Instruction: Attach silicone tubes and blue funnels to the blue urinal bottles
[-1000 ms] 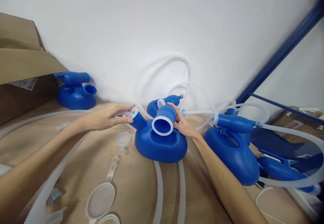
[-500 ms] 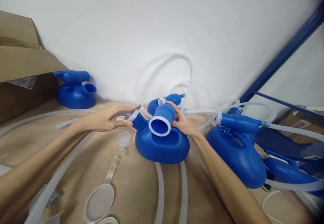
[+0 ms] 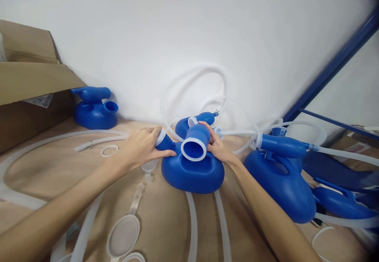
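Blue bottle: mid-table in my head view point(image 3: 192, 181), between the two hands, body broadside to me with its long axis running left to right; the table point(image 3: 166, 230) lies beneath and before it.
Side spout: rises from the bottle's left shoulder and slants up and left point(image 3: 166, 143), so its end points into my left palm; a white collar point(image 3: 160, 137) rings that end.
Nearer hand: my left hand point(image 3: 143, 145), reaching the spout from the left and touching it.
Left fingers: curled over the collar's far side, thumb across to the bottle's shoulder, parted by roughly the spout's breadth; I read that as grasping the spout, though the palm hides part of the contact.
Blue cylinder: above the bottle's grip hollow point(image 3: 197, 131), white-rimmed mouth facing me; I can't tell how it joins the body.
Right hand: at the cylinder's right rear point(image 3: 217, 147), index on top, thumb lower, grasping it; the other fingertips are hidden from me.
Close by: a small clear cap point(image 3: 149, 165) just below my left wrist, a larger strapped cap point(image 3: 123, 235) nearer me, a second bottle point(image 3: 182, 128) just behind.
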The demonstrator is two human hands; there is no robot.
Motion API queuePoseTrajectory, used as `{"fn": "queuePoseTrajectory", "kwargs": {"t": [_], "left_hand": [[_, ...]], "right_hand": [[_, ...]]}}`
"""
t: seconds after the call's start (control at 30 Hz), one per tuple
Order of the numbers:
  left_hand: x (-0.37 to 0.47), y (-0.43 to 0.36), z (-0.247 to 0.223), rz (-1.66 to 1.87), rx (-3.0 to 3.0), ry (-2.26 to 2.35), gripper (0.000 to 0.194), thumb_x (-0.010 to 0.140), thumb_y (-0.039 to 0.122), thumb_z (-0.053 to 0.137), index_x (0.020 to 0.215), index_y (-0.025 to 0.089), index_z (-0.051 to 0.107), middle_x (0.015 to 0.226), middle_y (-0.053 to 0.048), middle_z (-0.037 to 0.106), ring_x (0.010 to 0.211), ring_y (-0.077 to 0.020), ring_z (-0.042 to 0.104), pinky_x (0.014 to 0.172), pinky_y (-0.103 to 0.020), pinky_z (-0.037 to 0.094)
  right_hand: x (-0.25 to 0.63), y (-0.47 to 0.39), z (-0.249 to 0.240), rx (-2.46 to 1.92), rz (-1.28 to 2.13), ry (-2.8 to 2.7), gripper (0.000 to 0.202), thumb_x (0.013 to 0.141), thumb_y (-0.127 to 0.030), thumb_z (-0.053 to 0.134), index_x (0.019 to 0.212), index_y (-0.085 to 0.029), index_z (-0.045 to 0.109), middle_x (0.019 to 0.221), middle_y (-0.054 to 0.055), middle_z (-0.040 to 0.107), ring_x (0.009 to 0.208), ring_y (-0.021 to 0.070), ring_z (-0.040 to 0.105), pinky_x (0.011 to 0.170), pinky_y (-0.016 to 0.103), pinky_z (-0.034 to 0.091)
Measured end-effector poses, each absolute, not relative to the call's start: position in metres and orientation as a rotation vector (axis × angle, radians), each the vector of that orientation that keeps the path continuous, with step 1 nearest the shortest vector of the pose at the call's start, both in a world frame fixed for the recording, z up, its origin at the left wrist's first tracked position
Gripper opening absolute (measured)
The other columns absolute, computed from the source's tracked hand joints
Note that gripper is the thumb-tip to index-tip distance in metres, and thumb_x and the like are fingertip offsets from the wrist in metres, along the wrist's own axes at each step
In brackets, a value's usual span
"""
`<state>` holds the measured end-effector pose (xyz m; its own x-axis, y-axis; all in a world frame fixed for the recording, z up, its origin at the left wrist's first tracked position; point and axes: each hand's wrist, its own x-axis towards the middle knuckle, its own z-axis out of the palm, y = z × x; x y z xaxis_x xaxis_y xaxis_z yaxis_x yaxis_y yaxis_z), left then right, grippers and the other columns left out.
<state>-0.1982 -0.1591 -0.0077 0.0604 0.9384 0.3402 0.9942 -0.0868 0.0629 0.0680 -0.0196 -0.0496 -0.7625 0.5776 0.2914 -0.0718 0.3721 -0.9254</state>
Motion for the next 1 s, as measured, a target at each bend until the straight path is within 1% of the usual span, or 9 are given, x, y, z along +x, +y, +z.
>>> {"fn": "queuePoseTrajectory", "kwargs": {"t": [0.17, 0.33, 0.43, 0.53, 0.63, 0.7, 0.8, 0.9, 1.0], "left_hand": [[-0.205, -0.150, -0.019, -0.719, -2.301, -1.881, 0.085, 0.087, 0.081, 0.048, 0.141, 0.015, 0.055, 0.126, -0.019, 0.072, 0.109, -0.0386, 0.070, 0.089, -0.044, 0.053], [-0.211, -0.144, -0.029, -0.916, -2.321, -1.804, 0.092, 0.086, 0.079, 0.053, 0.148, 0.012, 0.051, 0.138, -0.020, 0.067, 0.118, -0.0379, 0.067, 0.100, -0.045, 0.051], [-0.214, -0.142, -0.032, -0.973, -2.374, -1.760, 0.091, 0.086, 0.078, 0.055, 0.150, 0.013, 0.049, 0.141, -0.018, 0.065, 0.124, -0.0371, 0.065, 0.103, -0.045, 0.051], [-0.216, -0.141, -0.033, -0.982, -2.405, -1.753, 0.095, 0.085, 0.078, 0.056, 0.154, 0.013, 0.044, 0.142, -0.019, 0.064, 0.125, -0.0372, 0.064, 0.103, -0.046, 0.051], [-0.214, -0.142, -0.034, -0.977, -2.352, -1.774, 0.093, 0.085, 0.077, 0.058, 0.152, 0.014, 0.047, 0.139, -0.018, 0.066, 0.122, -0.0370, 0.066, 0.102, -0.047, 0.052], [-0.209, -0.145, -0.036, -0.967, -2.228, -1.796, 0.092, 0.083, 0.077, 0.059, 0.148, 0.012, 0.051, 0.136, -0.019, 0.067, 0.118, -0.0388, 0.067, 0.096, -0.049, 0.055], [-0.201, -0.150, -0.039, -0.975, -2.017, -1.758, 0.085, 0.083, 0.076, 0.062, 0.135, 0.010, 0.059, 0.123, -0.020, 0.071, 0.108, -0.0394, 0.070, 0.086, -0.049, 0.057], [-0.197, -0.154, -0.041, -1.061, -1.975, -1.645, 0.066, 0.087, 0.072, 0.061, 0.117, 0.012, 0.067, 0.104, -0.014, 0.074, 0.091, -0.0313, 0.072, 0.078, -0.041, 0.056], [-0.198, -0.154, -0.043, -1.219, -2.000, -1.537, 0.055, 0.089, 0.066, 0.064, 0.111, 0.016, 0.068, 0.095, -0.008, 0.073, 0.082, -0.0234, 0.070, 0.074, -0.033, 0.055]], "right_hand": [[0.065, -0.019, -0.048, -0.441, 1.461, -1.993, 0.111, 0.072, -0.070, 0.081, 0.161, -0.032, 0.027, 0.087, 0.000, 0.067, 0.073, 0.0194, 0.066, 0.066, 0.030, 0.055], [0.061, -0.021, -0.044, -0.423, 1.501, -1.954, 0.105, 0.071, -0.062, 0.086, 0.157, -0.030, 0.035, 0.063, -0.008, 0.057, 0.051, 0.0117, 0.051, 0.048, 0.021, 0.042], [0.059, -0.023, -0.042, -0.411, 1.510, -1.949, 0.104, 0.071, -0.062, 0.087, 0.157, -0.029, 0.038, 0.058, -0.010, 0.053, 0.048, 0.0103, 0.048, 0.045, 0.020, 0.039], [0.060, -0.024, -0.041, -0.418, 1.513, -1.931, 0.105, 0.069, -0.062, 0.087, 0.157, -0.029, 0.039, 0.067, -0.006, 0.061, 0.055, 0.0129, 0.055, 0.051, 0.022, 0.046], [0.062, -0.024, -0.043, -0.430, 1.484, -1.914, 0.104, 0.068, -0.060, 0.089, 0.155, -0.029, 0.042, 0.089, 0.001, 0.069, 0.074, 0.0176, 0.065, 0.064, 0.026, 0.055], [0.064, -0.022, -0.046, -0.442, 1.454, -1.901, 0.103, 0.067, -0.059, 0.089, 0.154, -0.030, 0.042, 0.095, 0.001, 0.070, 0.078, 0.0175, 0.067, 0.067, 0.025, 0.056], [0.067, -0.020, -0.051, -0.448, 1.441, -1.883, 0.102, 0.068, -0.058, 0.088, 0.155, -0.031, 0.040, 0.088, -0.002, 0.068, 0.074, 0.0152, 0.065, 0.064, 0.022, 0.054], [0.068, -0.017, -0.054, -0.425, 1.478, -1.874, 0.103, 0.068, -0.057, 0.089, 0.155, -0.032, 0.040, 0.080, -0.004, 0.065, 0.070, 0.0141, 0.063, 0.061, 0.021, 0.052], [0.066, -0.016, -0.054, -0.413, 1.499, -1.862, 0.102, 0.067, -0.057, 0.090, 0.155, -0.033, 0.042, 0.080, -0.004, 0.065, 0.068, 0.0136, 0.062, 0.060, 0.021, 0.051]]}}
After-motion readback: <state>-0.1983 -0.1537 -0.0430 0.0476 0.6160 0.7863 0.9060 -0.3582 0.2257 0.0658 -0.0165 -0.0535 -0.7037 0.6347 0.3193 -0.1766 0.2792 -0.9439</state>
